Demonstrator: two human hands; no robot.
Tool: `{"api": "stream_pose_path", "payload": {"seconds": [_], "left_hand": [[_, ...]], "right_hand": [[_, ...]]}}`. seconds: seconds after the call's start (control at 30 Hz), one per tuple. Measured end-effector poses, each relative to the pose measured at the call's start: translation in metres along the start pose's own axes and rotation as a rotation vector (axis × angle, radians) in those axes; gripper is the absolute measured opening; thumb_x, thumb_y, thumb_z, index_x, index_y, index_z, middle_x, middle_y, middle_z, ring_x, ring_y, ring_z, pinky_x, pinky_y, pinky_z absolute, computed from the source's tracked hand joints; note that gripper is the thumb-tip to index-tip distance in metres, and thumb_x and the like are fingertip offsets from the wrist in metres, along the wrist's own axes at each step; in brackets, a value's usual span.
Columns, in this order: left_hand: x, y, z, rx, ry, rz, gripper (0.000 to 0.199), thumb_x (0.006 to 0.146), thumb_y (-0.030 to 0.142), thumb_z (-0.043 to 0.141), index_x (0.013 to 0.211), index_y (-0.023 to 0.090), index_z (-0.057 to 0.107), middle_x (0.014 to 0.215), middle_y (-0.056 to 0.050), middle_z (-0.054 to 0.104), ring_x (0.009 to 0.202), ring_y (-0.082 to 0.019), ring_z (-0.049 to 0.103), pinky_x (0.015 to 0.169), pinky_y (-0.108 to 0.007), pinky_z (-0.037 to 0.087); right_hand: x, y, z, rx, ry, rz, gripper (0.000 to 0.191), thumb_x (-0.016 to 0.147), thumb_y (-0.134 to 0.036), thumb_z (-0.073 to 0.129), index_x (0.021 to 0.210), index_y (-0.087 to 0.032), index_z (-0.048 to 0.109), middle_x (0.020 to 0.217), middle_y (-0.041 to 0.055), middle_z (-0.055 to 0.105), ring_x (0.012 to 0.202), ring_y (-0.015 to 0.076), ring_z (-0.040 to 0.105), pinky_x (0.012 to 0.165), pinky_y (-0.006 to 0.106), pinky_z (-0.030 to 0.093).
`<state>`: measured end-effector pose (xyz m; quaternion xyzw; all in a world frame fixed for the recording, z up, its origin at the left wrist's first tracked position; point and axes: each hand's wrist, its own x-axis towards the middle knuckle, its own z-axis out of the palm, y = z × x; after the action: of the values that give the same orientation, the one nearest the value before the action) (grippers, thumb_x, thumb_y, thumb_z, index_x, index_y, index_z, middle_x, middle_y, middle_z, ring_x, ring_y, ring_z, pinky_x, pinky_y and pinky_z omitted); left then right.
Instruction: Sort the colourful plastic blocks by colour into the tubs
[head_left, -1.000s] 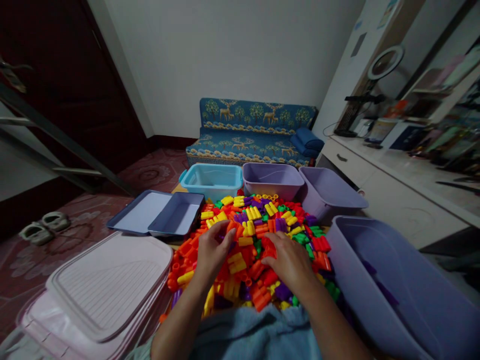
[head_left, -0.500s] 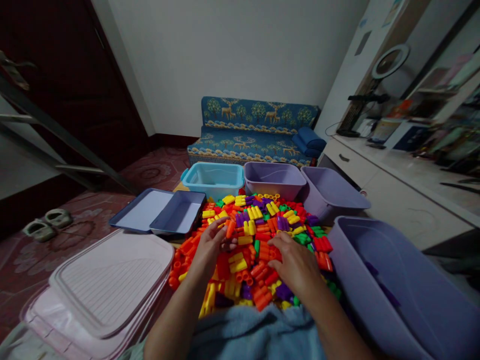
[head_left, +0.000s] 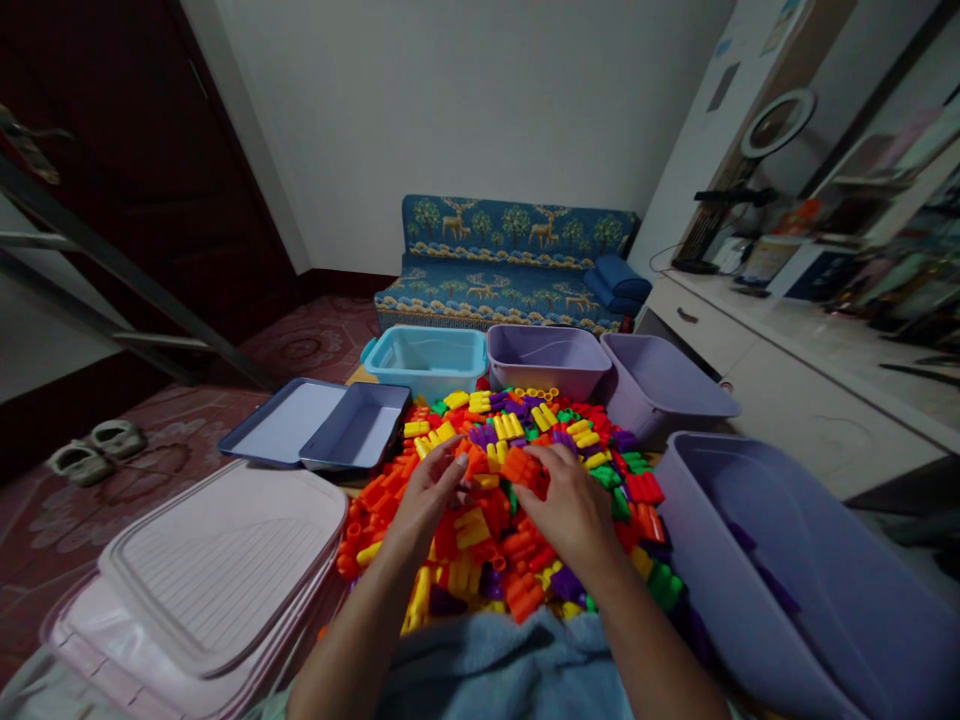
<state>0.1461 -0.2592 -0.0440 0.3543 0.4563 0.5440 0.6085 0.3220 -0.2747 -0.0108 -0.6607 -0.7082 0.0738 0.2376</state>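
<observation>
A: From my remote station, what do the two hands show?

B: Left hand (head_left: 430, 492): thumb and fingers pinch an orange connecting block (head_left: 475, 461), raised just above the pile. Right hand (head_left: 573, 503): thumb below, fingers above, grasping a red-orange connecting block (head_left: 519, 467). The two blocks lie near each other, with a narrow gap between.

A: And the material beneath them?

B: I read a broad heap of plastic connecting blocks (head_left: 523, 592) — orange, red, yellow, green and purple — directly under both hands and reaching back toward the bins. Many are ribbed pieces resembling tubes joined side by side.

A: I should label the surroundings, too.

B: Along the far edge of the heap: a turquoise bin (head_left: 429, 383) to the left, a lavender bin (head_left: 550, 382) beside it, and a second lavender bin (head_left: 651, 426) angled at the far right. Nearest on the right stands the large lavender bin (head_left: 726, 610), with a few purple pieces (head_left: 777, 588) inside. To the left of the heap, I find a shallow blue-grey tray (head_left: 354, 428); closer to the wearer, a stack of pale lids (head_left: 232, 570). In the background — a blue sofa (head_left: 510, 272) patterned with deer and trees.
</observation>
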Motion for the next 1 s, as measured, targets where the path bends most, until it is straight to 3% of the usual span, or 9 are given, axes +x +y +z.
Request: {"api": "stream_pose_path", "payload": {"seconds": [0.17,0.27,0.4,0.53,0.6,0.73,0.8,0.9,1.0], "left_hand": [[-0.004,-0.003,0.009,0.092,-0.045,0.056,0.072,0.070,0.048,0.076,0.132,0.021,0.053,0.109,-0.012,0.061,0.068,-0.013,0.064,0.054,-0.021,0.050],[-0.003,-0.005,0.009,0.047,-0.067,0.008,0.065,0.069,0.043,0.078,0.126,0.019,0.057,0.095,-0.006,0.066,0.061,-0.009,0.059,0.051,-0.017,0.045],[0.001,0.000,0.008,-0.186,-0.080,-0.176,0.045,0.071,0.030,0.075,0.112,0.018,0.060,0.076,0.001,0.064,0.050,-0.005,0.054,0.046,-0.015,0.041],[0.016,0.028,0.012,-0.340,0.009,-0.278,0.014,0.079,0.022,0.066,0.089,0.014,0.060,0.068,-0.002,0.063,0.054,-0.008,0.060,0.048,-0.015,0.047],[0.030,0.051,0.017,-0.404,0.066,-0.278,0.009,0.083,0.018,0.060,0.090,0.013,0.060,0.064,-0.002,0.061,0.056,-0.010,0.061,0.049,-0.016,0.051],[0.063,0.095,0.025,-0.535,0.165,-0.157,0.016,0.090,0.014,0.047,0.101,0.011,0.059,0.068,-0.003,0.062,0.054,-0.008,0.059,0.049,-0.014,0.052],[0.073,0.104,0.025,-0.525,0.188,-0.083,0.017,0.091,0.014,0.045,0.102,0.011,0.058,0.067,-0.003,0.061,0.055,-0.008,0.060,0.052,-0.014,0.052],[0.074,0.095,0.020,-0.381,0.156,0.057,0.021,0.088,0.016,0.052,0.108,0.013,0.056,0.070,-0.001,0.062,0.054,-0.008,0.060,0.054,-0.016,0.052],[0.063,0.066,0.011,-0.121,0.141,0.146,0.044,0.077,0.023,0.066,0.119,0.018,0.054,0.076,0.000,0.064,0.051,-0.008,0.059,0.051,-0.019,0.051]], "right_hand": [[0.002,-0.019,0.015,0.347,0.060,-0.111,0.045,0.077,-0.007,0.058,0.120,-0.018,0.059,0.115,0.0075,0.059,0.082,0.0156,0.062,0.082,0.031,0.052],[-0.002,-0.026,0.023,0.534,0.046,-0.129,0.047,0.077,-0.006,0.059,0.121,-0.020,0.058,0.117,0.0071,0.058,0.084,0.0142,0.062,0.082,0.029,0.053],[-0.006,-0.023,0.024,0.732,0.015,-0.066,0.044,0.078,-0.017,0.066,0.120,-0.018,0.057,0.117,0.0085,0.060,0.082,0.0137,0.064,0.081,0.029,0.053],[-0.010,-0.011,0.022,0.837,0.052,0.011,0.043,0.082,-0.025,0.062,0.123,-0.018,0.054,0.118,0.0105,0.062,0.081,0.0140,0.065,0.076,0.029,0.054],[-0.012,-0.006,0.021,0.841,0.057,0.038,0.043,0.083,-0.028,0.062,0.124,-0.019,0.053,0.116,0.0108,0.064,0.082,0.0148,0.065,0.076,0.030,0.054],[-0.018,-0.003,0.020,0.830,0.037,0.056,0.043,0.083,-0.031,0.062,0.123,-0.019,0.054,0.107,0.0096,0.068,0.082,0.0165,0.065,0.077,0.031,0.054],[-0.020,-0.001,0.020,0.809,0.027,0.056,0.041,0.084,-0.032,0.061,0.122,-0.018,0.056,0.103,0.0090,0.068,0.080,0.0168,0.065,0.076,0.031,0.054],[-0.021,0.004,0.021,0.751,0.063,0.047,0.035,0.084,-0.030,0.060,0.117,-0.017,0.059,0.105,0.0094,0.067,0.079,0.0164,0.064,0.077,0.032,0.053],[-0.019,0.011,0.022,0.702,0.104,0.038,0.031,0.084,-0.028,0.059,0.112,-0.017,0.060,0.109,0.0099,0.064,0.080,0.0162,0.063,0.078,0.033,0.054]]}}
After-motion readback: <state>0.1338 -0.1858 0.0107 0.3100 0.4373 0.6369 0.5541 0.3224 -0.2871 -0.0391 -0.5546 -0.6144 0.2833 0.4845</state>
